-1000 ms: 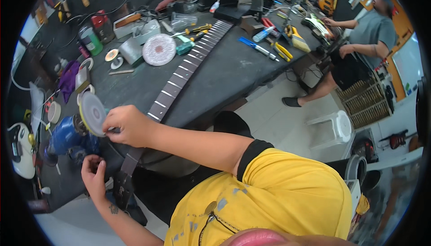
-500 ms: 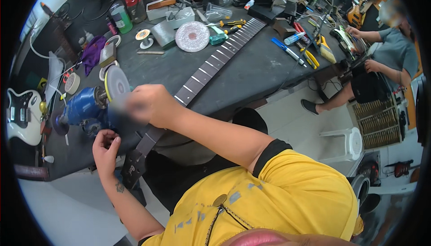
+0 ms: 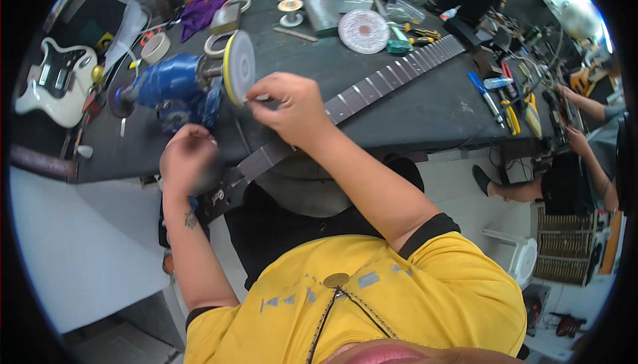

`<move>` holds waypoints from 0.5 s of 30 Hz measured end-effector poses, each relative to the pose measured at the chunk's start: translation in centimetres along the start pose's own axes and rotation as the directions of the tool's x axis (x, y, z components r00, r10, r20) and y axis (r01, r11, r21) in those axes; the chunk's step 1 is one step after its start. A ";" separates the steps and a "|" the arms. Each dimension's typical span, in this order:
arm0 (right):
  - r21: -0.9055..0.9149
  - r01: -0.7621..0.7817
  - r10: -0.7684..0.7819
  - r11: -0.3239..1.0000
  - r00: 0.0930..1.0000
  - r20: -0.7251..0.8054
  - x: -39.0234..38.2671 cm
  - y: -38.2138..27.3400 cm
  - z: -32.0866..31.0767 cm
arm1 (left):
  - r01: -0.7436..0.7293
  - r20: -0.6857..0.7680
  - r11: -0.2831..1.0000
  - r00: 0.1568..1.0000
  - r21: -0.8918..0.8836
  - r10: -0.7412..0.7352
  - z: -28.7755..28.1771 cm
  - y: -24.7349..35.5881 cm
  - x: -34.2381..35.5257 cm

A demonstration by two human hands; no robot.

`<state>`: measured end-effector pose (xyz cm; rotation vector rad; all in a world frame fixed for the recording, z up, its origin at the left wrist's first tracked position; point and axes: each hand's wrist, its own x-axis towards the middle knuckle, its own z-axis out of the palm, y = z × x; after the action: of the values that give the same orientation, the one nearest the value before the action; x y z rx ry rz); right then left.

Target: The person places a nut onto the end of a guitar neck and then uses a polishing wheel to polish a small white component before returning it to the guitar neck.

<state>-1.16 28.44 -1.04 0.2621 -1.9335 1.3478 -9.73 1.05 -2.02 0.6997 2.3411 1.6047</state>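
A blue bench grinder stands on the dark bench at the left, with a pale disc-shaped wheel on its right end. Close to that wheel's lower edge is my right hand, thumb and fingers pinched together. Something tiny and light shows at the fingertips, too small to name. My left hand rests low by the front of the grinder's base; its fingers are partly smeared, and what they hold cannot be seen. A guitar neck with a dark fretboard lies diagonally beneath my right forearm, its headstock past the bench's front edge.
A white guitar body stands at the far left. Toward the back are a round pale disc, a spool, a masking tape roll and a purple cloth. Pliers lie right; another person works beyond.
The view has shifted, so the bench sits higher and farther right. My right hand has come away from blur into a clear pinch by the wheel; my left hand has turned, fingers more curled.
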 end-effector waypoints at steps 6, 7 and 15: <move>-0.048 -0.023 0.024 0.999 0.999 0.023 0.1 -0.5 0.1 | 0.018 0.010 0.998 1.000 0.054 -0.018 0.0 0.9 -0.5; -0.044 -0.022 0.023 0.999 0.999 0.030 0.1 -0.6 0.1 | 0.022 0.002 0.998 1.000 0.053 -0.022 -0.1 0.8 -0.5; -0.049 -0.047 0.048 0.998 0.999 0.023 0.3 -0.6 0.0 | 0.005 0.011 0.997 1.000 0.073 -0.006 -0.1 0.5 -0.4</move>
<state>-0.99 28.28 -0.44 0.2105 -2.0009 1.3321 -9.29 0.91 -1.57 0.7142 2.4017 1.5159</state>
